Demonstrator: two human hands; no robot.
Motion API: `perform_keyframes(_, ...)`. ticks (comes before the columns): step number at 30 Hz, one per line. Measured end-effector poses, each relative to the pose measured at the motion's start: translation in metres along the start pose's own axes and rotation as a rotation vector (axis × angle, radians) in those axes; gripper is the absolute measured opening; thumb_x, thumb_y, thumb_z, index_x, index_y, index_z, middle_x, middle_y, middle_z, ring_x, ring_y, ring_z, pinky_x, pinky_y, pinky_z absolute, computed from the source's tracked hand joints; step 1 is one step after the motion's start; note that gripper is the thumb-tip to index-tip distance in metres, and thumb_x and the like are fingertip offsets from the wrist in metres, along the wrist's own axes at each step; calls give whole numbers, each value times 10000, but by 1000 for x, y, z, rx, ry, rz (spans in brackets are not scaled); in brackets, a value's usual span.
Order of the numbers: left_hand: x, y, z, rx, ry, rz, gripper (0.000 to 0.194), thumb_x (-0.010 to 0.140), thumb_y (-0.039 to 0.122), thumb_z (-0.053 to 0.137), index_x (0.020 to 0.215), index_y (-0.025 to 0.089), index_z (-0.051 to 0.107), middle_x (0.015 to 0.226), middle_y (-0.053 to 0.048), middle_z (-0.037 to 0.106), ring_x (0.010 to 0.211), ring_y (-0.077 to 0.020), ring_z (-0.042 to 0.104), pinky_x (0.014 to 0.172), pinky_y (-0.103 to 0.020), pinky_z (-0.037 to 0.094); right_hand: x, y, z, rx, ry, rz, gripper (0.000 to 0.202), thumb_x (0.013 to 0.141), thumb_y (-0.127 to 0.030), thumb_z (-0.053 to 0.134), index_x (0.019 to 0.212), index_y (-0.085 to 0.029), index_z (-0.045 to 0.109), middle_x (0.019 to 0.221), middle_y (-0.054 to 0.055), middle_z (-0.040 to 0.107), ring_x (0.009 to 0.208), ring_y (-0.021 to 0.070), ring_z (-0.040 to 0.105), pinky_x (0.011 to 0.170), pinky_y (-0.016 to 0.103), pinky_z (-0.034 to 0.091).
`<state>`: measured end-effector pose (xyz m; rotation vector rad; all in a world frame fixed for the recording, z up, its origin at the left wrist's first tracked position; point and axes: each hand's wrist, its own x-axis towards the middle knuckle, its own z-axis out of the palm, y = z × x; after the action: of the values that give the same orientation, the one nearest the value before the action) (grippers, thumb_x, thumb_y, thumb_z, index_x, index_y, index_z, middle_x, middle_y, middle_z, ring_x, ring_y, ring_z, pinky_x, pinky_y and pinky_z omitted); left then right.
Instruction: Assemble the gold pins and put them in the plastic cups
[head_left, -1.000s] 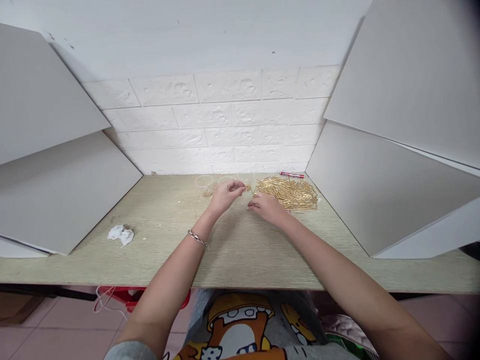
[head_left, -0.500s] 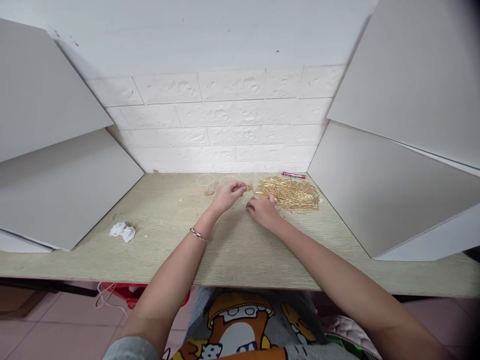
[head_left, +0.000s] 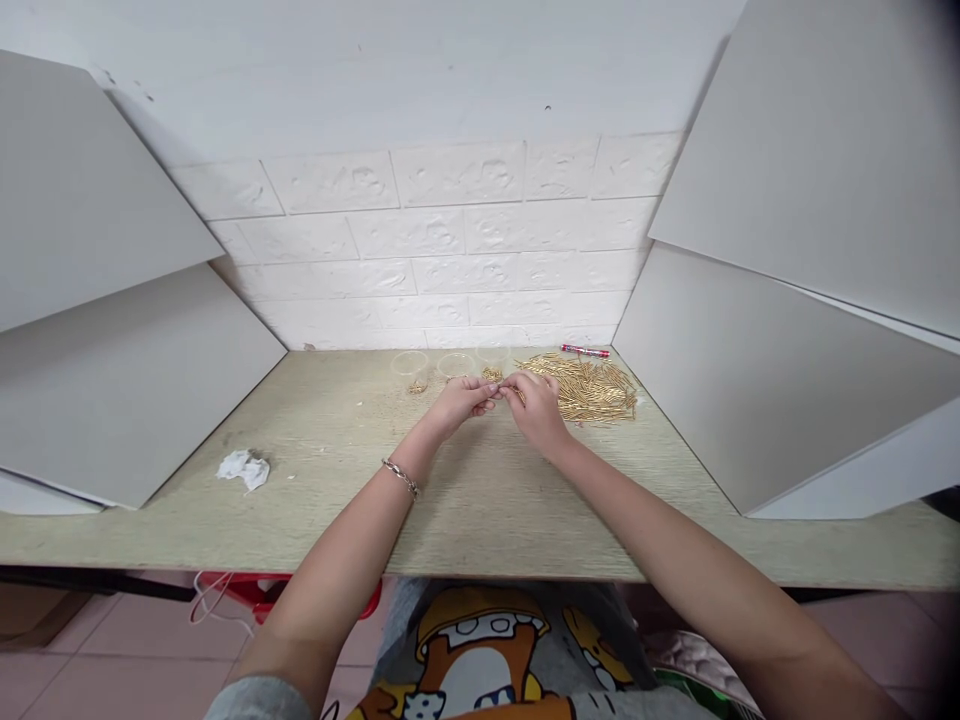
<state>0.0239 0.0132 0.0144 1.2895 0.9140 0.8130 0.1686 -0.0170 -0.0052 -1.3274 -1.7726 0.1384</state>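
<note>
My left hand (head_left: 459,403) and my right hand (head_left: 537,410) meet at the fingertips, low over the table, both closed in a pinch. What lies between the fingers is too small to make out. A spread pile of thin gold-coloured sticks (head_left: 596,388) lies just beyond and right of my right hand. Behind my hands stand three clear round cups: a left one (head_left: 410,361), a middle one (head_left: 456,364) partly hidden by my left hand, and a right one (head_left: 493,355). Small gold pieces (head_left: 491,374) show at the right cup, and others (head_left: 417,387) by the left cup.
A red pen-like tube (head_left: 585,351) lies behind the pile near the wall. Crumpled white tissue (head_left: 244,469) is on the left of the wooden table (head_left: 315,525). Grey-white panels (head_left: 165,390) flank both sides, and a white brick-patterned wall (head_left: 457,235) closes the back.
My right hand has risen and turned toward my left, so their fingertips now meet. My left hand has come slightly nearer to me, away from the right cup, whose gold pieces show more.
</note>
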Motion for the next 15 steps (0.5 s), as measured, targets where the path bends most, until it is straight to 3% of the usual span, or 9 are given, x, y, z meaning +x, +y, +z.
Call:
perform_keyframes(8,-5,3,3,-150,-12,-66,279,567,343,734,726,128,657,658,-1,597,577,-32,488,577,-165,370,-1,-4,-1,17,48,6,154,823,-282,453,783,-208,582,875,13,638,888,178,544,950,418,177)
perform_keyframes(12,-6,4,2,-177,-40,-77,286,555,338,742,737,133,661,658,7,588,590,-28,485,584,-155,369,1,-3,-4,44,52,22,160,802,-309,479,772,-199,592,854,20,641,818,169,553,909,389,254)
perform_keyframes(15,-5,5,1,-131,-36,-45,289,563,351,731,745,137,662,693,1,598,592,-32,475,581,-162,364,3,-2,-4,83,17,79,198,780,-345,495,744,-189,612,803,26,642,748,163,550,773,319,352)
